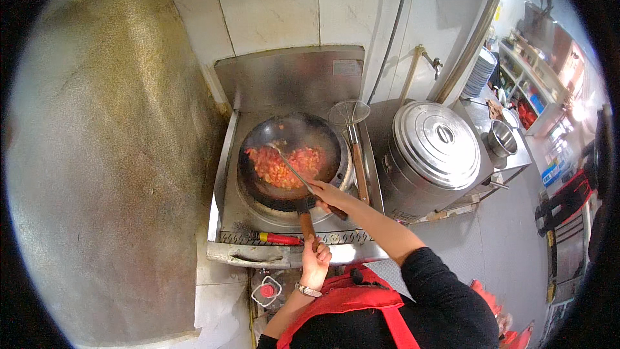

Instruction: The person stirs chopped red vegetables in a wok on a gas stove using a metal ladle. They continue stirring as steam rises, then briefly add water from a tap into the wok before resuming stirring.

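Observation:
A dark wok (256, 191) sits on the steel stove, holding chopped reddish-orange food (286, 167) with some steam over it. My left hand (316, 256) is closed around the wok's wooden handle (306, 225) at the stove's front edge. My right hand (327, 195) grips a metal ladle (295, 172) by its wooden grip; the ladle's head lies among the food at the wok's upper left. Right of the wok rests a wire-mesh strainer (348, 112) with a long wooden handle. A brush with a red and yellow handle (281, 238) lies along the front ledge, left of my left hand.
A large lidded steel pot (436, 145) stands close on the right. Beyond it, a steel table (518, 155) bears a metal bowl (502, 138) and stacked plates (479, 72). A stained wall panel (121, 169) borders the stove's left side. A tap (436, 65) juts from the tiled wall.

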Demonstrator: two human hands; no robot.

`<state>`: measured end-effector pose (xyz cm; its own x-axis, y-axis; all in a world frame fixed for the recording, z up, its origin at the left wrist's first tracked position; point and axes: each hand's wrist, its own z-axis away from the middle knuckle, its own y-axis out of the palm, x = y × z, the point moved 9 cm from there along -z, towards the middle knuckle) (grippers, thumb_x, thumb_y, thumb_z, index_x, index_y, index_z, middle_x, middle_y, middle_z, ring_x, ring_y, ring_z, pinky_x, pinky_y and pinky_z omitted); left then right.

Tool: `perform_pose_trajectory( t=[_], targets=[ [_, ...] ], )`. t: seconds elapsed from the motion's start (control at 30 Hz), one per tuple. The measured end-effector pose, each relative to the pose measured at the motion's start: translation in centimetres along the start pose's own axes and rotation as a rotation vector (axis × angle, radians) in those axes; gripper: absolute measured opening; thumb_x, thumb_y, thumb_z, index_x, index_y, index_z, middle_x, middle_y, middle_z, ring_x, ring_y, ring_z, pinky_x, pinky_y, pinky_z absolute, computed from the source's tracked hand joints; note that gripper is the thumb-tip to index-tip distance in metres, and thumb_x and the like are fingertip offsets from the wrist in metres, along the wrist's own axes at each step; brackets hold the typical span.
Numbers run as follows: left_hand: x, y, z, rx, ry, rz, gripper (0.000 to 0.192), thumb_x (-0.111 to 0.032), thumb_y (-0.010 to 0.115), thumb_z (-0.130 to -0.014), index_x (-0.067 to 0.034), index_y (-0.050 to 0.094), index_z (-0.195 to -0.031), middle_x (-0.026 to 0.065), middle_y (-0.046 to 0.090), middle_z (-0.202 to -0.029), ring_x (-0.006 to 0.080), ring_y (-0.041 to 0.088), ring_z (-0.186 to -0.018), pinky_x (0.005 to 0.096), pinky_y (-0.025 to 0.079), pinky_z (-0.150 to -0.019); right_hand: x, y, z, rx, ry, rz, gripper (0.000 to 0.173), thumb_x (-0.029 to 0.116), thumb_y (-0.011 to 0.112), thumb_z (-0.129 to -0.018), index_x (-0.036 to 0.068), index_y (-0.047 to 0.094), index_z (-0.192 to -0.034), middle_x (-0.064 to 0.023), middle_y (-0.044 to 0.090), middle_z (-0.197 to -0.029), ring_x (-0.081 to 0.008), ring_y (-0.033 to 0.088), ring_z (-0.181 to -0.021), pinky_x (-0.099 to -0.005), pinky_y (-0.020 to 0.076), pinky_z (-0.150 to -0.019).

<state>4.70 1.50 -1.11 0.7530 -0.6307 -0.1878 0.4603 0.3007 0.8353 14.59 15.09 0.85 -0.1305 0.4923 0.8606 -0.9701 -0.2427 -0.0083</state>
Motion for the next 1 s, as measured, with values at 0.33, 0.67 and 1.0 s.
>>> perform_pose_trajectory(
  t=[0.33, 0.67, 1.0],
  targets=[
    [-0.2, 0.4, 0.1, 0.017, 0.013, -0.018, 0.024, -0.029, 0.051, -0.088, -0.008, 0.048, -0.077, -0.0046, 0.024, -0.049, 0.0078, 0.025, -0.040, 0.0221, 0.020, -0.039, 1.6, -3.2, 6.6, -0.255, -0.308, 0.884, 0.043, 0.022, 0.037, -0.091, 0.020, 0.032, -0.134, -0.0201, 0.061, -0.080, -0.0373, 0.059, -0.068, -0.0473, 0.0452, -0.063],
    [-0.2, -0.1, 0.1, -0.040, 0.032, -0.047, 0.025, -0.031, 0.050, -0.089, -0.010, 0.044, -0.077, -0.0052, 0.025, -0.049, 0.0064, 0.026, -0.039, 0.0213, 0.020, -0.037, 1.1, -1.4, 10.2, -0.237, -0.221, 1.048, 0.043, 0.025, 0.038, -0.091, 0.021, 0.032, -0.134, -0.0192, 0.054, -0.058, -0.0382, 0.056, -0.055, -0.0482, 0.0451, -0.055],
    [-0.1, 0.0, 0.1, -0.035, 0.028, -0.028, 0.026, -0.032, 0.051, -0.088, -0.010, 0.045, -0.077, -0.0048, 0.025, -0.049, 0.0074, 0.026, -0.038, 0.0215, 0.020, -0.037, -0.7, -1.6, 11.3, -0.083, -0.056, 0.996, 0.041, 0.025, 0.038, -0.091, 0.021, 0.035, -0.133, -0.0240, 0.059, -0.075, -0.0401, 0.059, -0.071, -0.0476, 0.0457, -0.063]
  ],
)
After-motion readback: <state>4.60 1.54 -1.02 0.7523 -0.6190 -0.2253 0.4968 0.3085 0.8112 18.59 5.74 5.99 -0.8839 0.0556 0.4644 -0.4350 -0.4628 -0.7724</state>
